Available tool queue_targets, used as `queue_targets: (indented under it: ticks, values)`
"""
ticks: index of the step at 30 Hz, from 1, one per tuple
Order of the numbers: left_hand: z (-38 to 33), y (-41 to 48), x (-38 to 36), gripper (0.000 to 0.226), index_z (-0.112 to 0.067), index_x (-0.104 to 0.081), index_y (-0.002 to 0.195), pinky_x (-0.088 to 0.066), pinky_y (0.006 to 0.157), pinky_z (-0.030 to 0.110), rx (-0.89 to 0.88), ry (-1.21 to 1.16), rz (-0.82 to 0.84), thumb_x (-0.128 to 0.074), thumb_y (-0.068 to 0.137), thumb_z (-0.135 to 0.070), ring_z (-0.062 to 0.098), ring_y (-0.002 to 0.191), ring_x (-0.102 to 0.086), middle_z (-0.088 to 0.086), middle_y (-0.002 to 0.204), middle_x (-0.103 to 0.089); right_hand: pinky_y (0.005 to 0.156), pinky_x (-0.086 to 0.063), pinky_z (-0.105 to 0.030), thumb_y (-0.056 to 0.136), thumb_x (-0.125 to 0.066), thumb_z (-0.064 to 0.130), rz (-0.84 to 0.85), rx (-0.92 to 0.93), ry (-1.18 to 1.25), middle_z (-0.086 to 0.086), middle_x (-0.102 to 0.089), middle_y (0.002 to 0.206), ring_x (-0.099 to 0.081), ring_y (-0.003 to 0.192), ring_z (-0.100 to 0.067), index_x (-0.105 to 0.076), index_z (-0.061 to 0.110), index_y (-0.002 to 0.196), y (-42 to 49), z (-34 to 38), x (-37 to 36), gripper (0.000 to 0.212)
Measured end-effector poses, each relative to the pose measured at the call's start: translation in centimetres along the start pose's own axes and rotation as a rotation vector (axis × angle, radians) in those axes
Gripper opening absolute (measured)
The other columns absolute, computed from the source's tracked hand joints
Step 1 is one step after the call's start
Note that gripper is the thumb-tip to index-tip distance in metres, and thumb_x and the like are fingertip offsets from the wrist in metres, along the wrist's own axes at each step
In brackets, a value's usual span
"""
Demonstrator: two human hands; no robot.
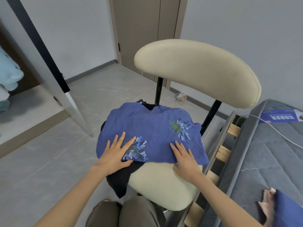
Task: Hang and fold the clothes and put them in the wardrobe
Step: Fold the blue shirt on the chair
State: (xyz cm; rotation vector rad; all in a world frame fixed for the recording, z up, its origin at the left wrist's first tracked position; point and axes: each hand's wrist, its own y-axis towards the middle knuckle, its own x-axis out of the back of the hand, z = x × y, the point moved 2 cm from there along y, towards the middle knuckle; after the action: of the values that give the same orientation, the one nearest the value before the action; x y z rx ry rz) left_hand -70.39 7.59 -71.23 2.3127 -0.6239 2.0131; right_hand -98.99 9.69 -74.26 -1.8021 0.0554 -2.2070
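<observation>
I see my left hand (114,154) lying flat with its fingers spread on the near-left part of the folded blue top (152,128). The fingertips point to 1 o'clock and the thumb lies along the hem beside a leaf embroidery. The top lies across the cream chair seat (160,182), at the centre of my view. My right hand (185,161) rests at 4 o'clock on the top. It is also flat with fingers spread, pointing to 11 o'clock, and its heel is off the hem on the bare seat. A black garment (119,181) lies under the top and hangs off the seat edge at 7 o'clock, below my left wrist.

At 9 o'clock in the frame an open wardrobe holds pale blue clothes (8,74), and its door (41,46) slants between it and the chair. At 12 o'clock is a brown room door (144,30), with the chair's cream backrest (196,71) in front of it. A crumpled plastic bag (181,97) lies on the floor behind the chair legs. At 3 o'clock a grey mattress (262,153) sits on a slatted frame just beside the chair, and a white cable (270,126) trails across it. At 5 o'clock another blue cloth (288,208) lies on the mattress.

The mattress has a blue label (278,117) with white characters, upside down to me, and I cannot read them. A small black tag (141,102) at the top's far edge shows a white mark too small to read.
</observation>
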Motion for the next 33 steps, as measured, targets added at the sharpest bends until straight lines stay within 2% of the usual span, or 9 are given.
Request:
queue_targets:
  ticks: [3,5,7,11,22,25,29,33]
  values:
    - [-0.5,-0.3,0.5,0.084,-0.036,0.023,0.143,-0.005,0.117,0.046,-0.029,0.171,-0.039,-0.045,0.096,-0.025,0.031,0.146,0.008,0.006,0.157,0.019,0.119,-0.004,-0.043,0.094,-0.033,0.0,-0.021,-0.086,-0.094,-0.007,0.009,0.16,0.003,0.148,-0.024,0.011,0.015,0.151,0.2,-0.1,0.0,0.074]
    - [-0.3,-0.5,0.6,0.085,-0.034,0.021,0.146,-0.005,0.118,0.044,-0.001,0.277,-0.054,-0.042,0.095,-0.006,0.032,0.146,0.006,0.009,0.157,0.016,0.119,-0.008,-0.042,0.097,-0.031,-0.002,-0.021,-0.136,-0.127,-0.009,0.006,0.16,-0.001,0.148,-0.024,0.011,0.011,0.151,0.4,-0.9,0.2,0.07]
    - [0.2,-0.6,0.7,0.086,-0.029,0.02,0.147,-0.005,0.119,0.04,0.059,0.312,-0.036,-0.04,0.094,0.001,0.032,0.146,0.003,0.01,0.158,0.012,0.119,-0.013,-0.038,0.098,-0.031,-0.001,0.012,-0.161,-0.146,-0.011,0.003,0.16,-0.005,0.148,-0.024,0.008,0.008,0.151,0.3,-1.7,0.4,0.066]
    - [0.3,-0.7,1.1,0.081,-0.015,0.012,0.149,-0.009,0.119,0.033,0.122,0.349,0.018,-0.043,0.093,0.003,0.029,0.146,0.001,0.01,0.159,0.007,0.112,-0.029,-0.03,0.097,-0.036,-0.003,0.061,-0.178,-0.151,-0.013,-0.003,0.16,-0.01,0.147,-0.023,0.002,0.006,0.151,-0.1,-2.4,1.3,0.066]
    - [-1.8,-4.4,1.8,0.082,-0.012,0.006,0.15,-0.008,0.118,0.033,0.114,0.414,0.025,-0.049,0.091,0.003,0.028,0.146,0.0,0.008,0.159,0.002,0.111,-0.031,-0.03,0.094,-0.045,0.002,0.053,-0.178,-0.223,-0.011,-0.016,0.157,-0.019,0.144,-0.021,-0.002,0.006,0.151,-5.5,-2.2,3.2,0.071]
    - [-2.8,-6.2,1.4,0.082,-0.012,0.005,0.15,-0.009,0.118,0.033,0.099,0.429,0.064,-0.051,0.091,0.001,0.027,0.146,-0.003,0.008,0.159,0.001,0.103,-0.038,-0.031,0.092,-0.048,0.002,0.073,-0.207,-0.233,-0.01,-0.031,0.148,-0.031,0.137,-0.022,-0.012,0.006,0.15,-7.6,-2.0,3.2,0.068]
    - [-4.3,-8.3,0.5,0.079,-0.012,-0.001,0.151,-0.014,0.117,0.032,0.064,0.395,0.139,-0.05,0.091,0.002,0.026,0.146,-0.007,0.008,0.159,-0.004,0.094,-0.042,-0.034,0.091,-0.047,0.001,0.155,-0.238,-0.24,-0.008,-0.047,0.133,-0.046,0.124,-0.025,-0.035,0.01,0.138,-10.1,-2.2,2.5,0.049]
    - [-5.0,-9.6,0.2,0.08,-0.013,-0.003,0.151,-0.02,0.116,0.033,0.053,0.326,0.204,-0.051,0.09,0.004,0.026,0.146,-0.007,0.007,0.159,-0.003,0.094,-0.042,-0.034,0.092,-0.044,0.003,0.196,-0.217,-0.182,-0.007,-0.048,0.134,-0.048,0.123,-0.025,-0.035,0.014,0.139,-11.6,-2.3,1.6,0.049]
